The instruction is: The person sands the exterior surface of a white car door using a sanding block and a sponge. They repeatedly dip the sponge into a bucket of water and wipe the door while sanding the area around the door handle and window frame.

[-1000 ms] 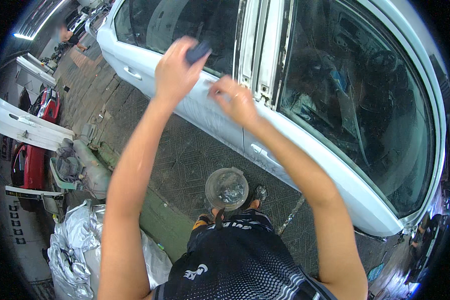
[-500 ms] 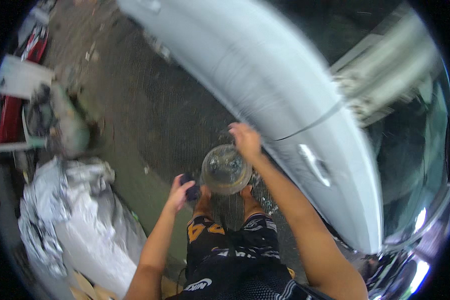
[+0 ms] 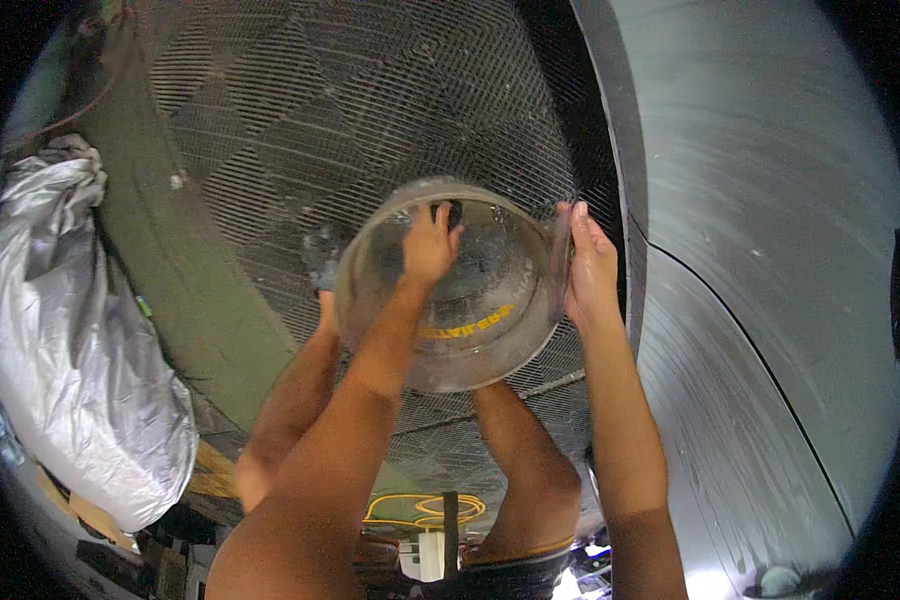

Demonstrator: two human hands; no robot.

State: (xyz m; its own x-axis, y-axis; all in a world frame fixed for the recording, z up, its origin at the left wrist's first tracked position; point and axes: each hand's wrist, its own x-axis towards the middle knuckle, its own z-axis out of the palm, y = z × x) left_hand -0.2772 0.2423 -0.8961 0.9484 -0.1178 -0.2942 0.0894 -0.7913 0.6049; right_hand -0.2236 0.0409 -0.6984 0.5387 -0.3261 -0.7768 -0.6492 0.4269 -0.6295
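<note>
The clear bucket (image 3: 460, 290) sits on the grated floor (image 3: 300, 110) beside the car body (image 3: 770, 250). The left hand (image 3: 428, 245) reaches inside, closure indeterminate. The right hand (image 3: 590, 265) grips the bucket's rim. Uneven rim pressure could tip the bucket and spill water.

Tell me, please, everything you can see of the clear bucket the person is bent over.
The clear plastic bucket is round, see-through and wet, with a yellow marking on its near wall. It stands upright on the metal floor grating, beside the silver car body. The left hand reaches down inside it, apparently holding something dark, while the right hand grips its right rim.
</note>
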